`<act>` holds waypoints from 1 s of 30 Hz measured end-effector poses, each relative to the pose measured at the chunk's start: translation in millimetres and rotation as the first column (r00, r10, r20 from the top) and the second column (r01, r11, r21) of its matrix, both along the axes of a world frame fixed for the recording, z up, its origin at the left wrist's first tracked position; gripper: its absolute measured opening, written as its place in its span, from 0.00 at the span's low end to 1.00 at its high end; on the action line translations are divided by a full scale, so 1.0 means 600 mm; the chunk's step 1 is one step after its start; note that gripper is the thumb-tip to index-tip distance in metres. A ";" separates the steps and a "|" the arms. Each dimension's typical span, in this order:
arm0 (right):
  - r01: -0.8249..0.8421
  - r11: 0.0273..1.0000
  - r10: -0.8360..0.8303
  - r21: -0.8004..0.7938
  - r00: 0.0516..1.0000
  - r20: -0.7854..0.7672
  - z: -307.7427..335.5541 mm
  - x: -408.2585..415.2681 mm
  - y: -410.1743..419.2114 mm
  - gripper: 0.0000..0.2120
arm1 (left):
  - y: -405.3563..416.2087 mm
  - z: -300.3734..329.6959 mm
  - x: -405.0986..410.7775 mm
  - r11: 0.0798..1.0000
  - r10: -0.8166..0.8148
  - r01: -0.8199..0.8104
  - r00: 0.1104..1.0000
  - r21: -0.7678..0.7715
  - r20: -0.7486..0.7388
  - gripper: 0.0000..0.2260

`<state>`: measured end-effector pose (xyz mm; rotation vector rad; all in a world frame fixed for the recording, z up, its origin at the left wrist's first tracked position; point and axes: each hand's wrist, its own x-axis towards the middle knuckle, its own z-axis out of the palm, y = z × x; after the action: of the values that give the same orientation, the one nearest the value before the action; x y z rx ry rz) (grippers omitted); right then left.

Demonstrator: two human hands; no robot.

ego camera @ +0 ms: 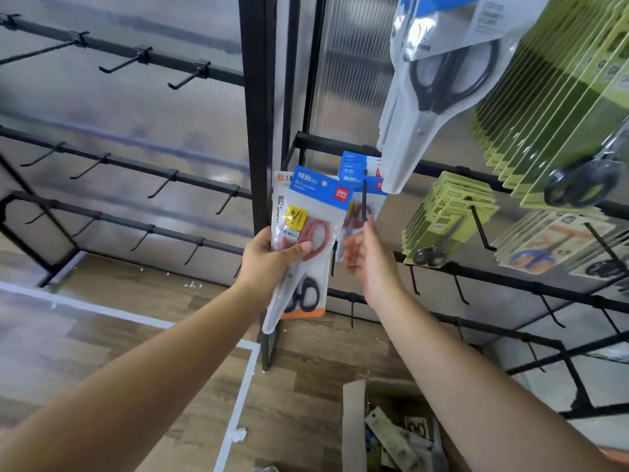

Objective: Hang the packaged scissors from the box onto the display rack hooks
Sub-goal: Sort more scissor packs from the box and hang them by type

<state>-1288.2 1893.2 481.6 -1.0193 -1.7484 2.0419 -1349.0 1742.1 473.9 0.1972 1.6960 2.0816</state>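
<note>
Midway through: left hand gripping a fan of packaged scissors just left of the hook, right hand loose-fingered touching its tip, several packs hung, more in the box below.

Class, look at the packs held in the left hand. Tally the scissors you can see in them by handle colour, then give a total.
Red-handled scissors: 1
Black-handled scissors: 1
Total: 2, both in packs gripped by the left hand.
</note>
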 end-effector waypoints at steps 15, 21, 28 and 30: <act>0.019 0.992 0.010 0.127 0.975 -0.220 0.027 0.018 -0.026 0.10 | -0.007 -0.010 0.021 0.996 -0.091 0.091 0.992 -0.010 -0.081 0.16; 0.032 0.990 0.019 0.135 0.934 -0.357 0.032 0.020 -0.037 0.05 | -0.012 -0.013 0.025 0.996 -0.090 0.084 0.980 -0.040 -0.176 0.18; 0.112 0.982 -0.058 0.154 0.946 -0.318 0.025 0.037 -0.008 0.07 | -0.013 -0.015 0.023 0.998 -0.045 0.049 0.995 0.049 -0.086 0.11; 0.124 0.981 -0.074 0.152 0.951 -0.300 0.022 0.042 0.004 0.06 | -0.017 -0.018 0.018 0.999 -0.029 0.030 0.997 0.015 -0.077 0.08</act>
<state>-1263.1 1895.7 494.8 -0.6964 -1.6456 1.8368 -1338.2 1731.8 463.1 0.3099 1.7107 2.0912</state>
